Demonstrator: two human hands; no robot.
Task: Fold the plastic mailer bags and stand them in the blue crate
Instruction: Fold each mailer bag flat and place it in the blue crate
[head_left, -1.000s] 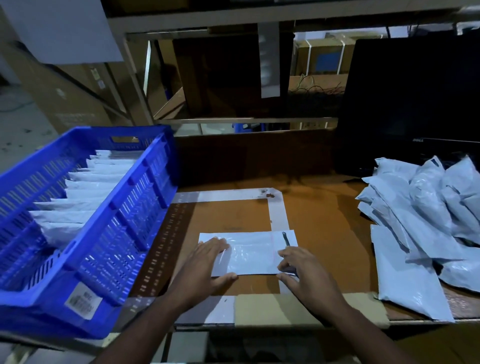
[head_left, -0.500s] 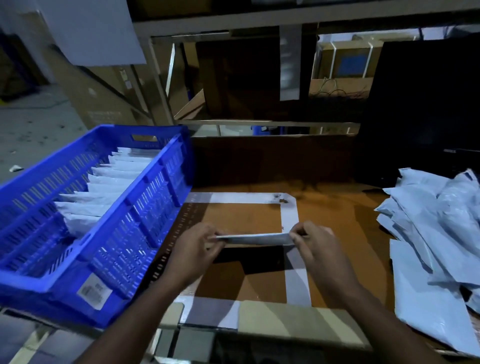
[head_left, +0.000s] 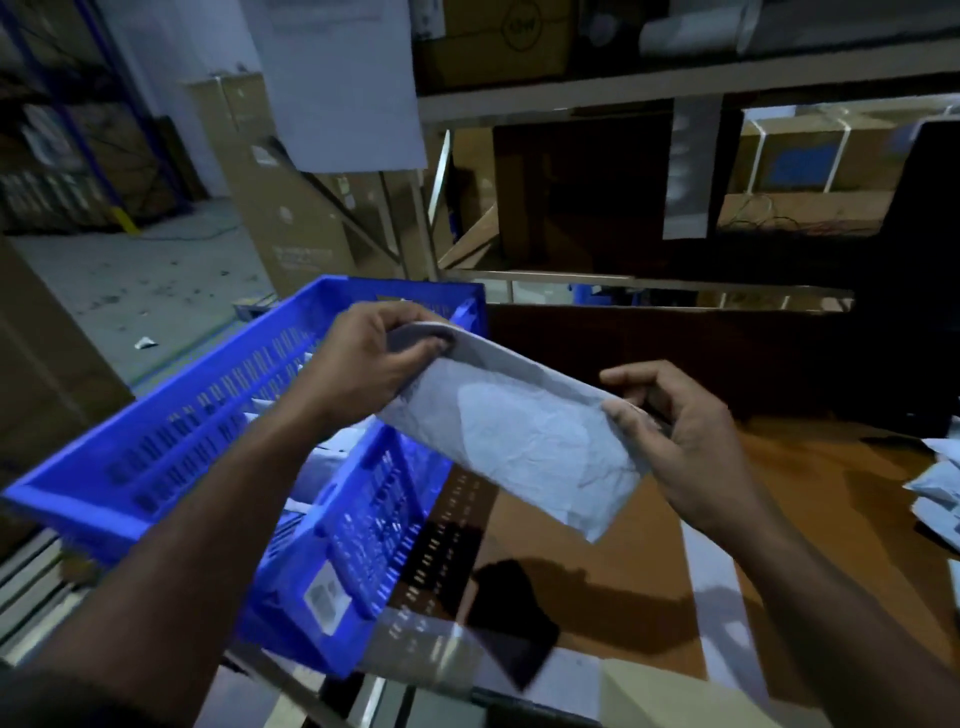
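Note:
A folded pale mailer bag (head_left: 524, 441) hangs in the air, tilted, above the table and the right wall of the blue crate (head_left: 171, 457). My left hand (head_left: 363, 358) grips its upper left end over the crate. At the bag's right end my right hand (head_left: 670, 426) pinches the top edge. Inside the crate, folded white bags (head_left: 332, 457) stand on edge, mostly hidden behind my left forearm.
The brown table top (head_left: 810, 499) with white tape strips (head_left: 711, 587) lies under the bag. A few unfolded mailers (head_left: 935, 493) show at the right edge. Behind are metal shelving (head_left: 623, 88), a dark monitor (head_left: 930, 260) and cardboard boxes (head_left: 291, 218). Floor lies to the left.
The bag went from lying flat on the table to being lifted by both hands, then carried up and left toward the crate. My head turned left too.

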